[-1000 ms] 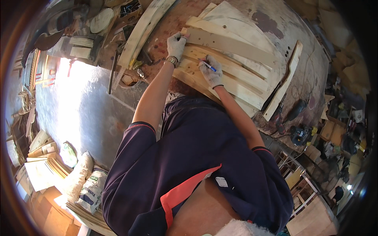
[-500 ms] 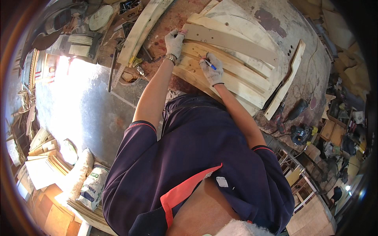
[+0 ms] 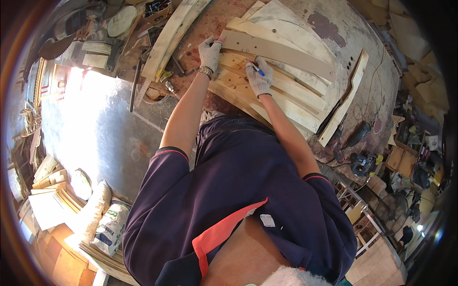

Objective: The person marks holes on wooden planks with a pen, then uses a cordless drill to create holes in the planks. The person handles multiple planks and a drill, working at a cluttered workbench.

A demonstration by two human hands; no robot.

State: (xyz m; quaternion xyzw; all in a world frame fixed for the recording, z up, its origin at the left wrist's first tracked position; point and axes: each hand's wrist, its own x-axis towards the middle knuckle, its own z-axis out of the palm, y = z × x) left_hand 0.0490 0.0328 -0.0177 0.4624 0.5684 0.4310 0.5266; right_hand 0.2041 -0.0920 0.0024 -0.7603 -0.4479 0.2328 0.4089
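A long, gently curved brown template strip [image 3: 281, 53] with small holes lies across several pale wooden boards [image 3: 291, 97] on the workbench. At its left end, my left hand [image 3: 209, 53] in a knit glove grips the strip's tip between thumb and fingers. My gloved right hand [image 3: 259, 77] is closed around a blue pen [image 3: 256, 68] beside the strip's near edge, over the boards. The pen's tip is too small to tell whether it touches the wood. Dark knots or marks dot the boards between my hands.
Along the bench's right lies a narrow curved wooden piece [image 3: 344, 100], with a power tool [image 3: 360, 133] past it. Another long curved timber [image 3: 174, 38] lies left of my left hand. A circular saw blade [image 3: 59, 46] is at the far left. Stacked boards [image 3: 59, 205] and sacks [image 3: 112, 226] stand lower left.
My right hand with the pen has moved slightly up and to the right, closer to the strip. My left hand has barely shifted at the strip's end.
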